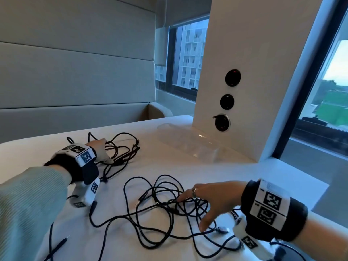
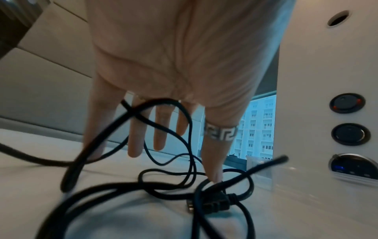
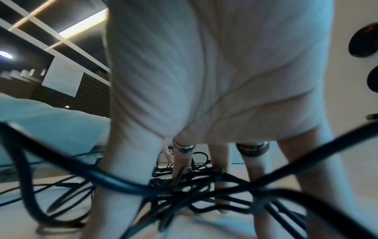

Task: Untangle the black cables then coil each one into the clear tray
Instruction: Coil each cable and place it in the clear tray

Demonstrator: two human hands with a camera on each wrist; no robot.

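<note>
On the table [image 1: 169, 166], 2 cable heaps: 1 heap [image 1: 120, 153] at centre left, the other heap [image 1: 169, 210] lower centre. The tray [image 1: 190, 142] lies behind, against the pillar [image 1: 244, 72].

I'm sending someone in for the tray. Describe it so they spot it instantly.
Find the white pillar with three round black sockets standing on the white table. The clear tray lies at its foot, left of the lowest socket, nearly invisible, transparent and holding no cable, unlike the black cables nearby.

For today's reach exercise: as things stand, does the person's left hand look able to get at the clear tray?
Probably yes. The left hand rests on the far cable bundle, fingers straight, and only bare table separates it from the clear tray by the white pillar.
</note>
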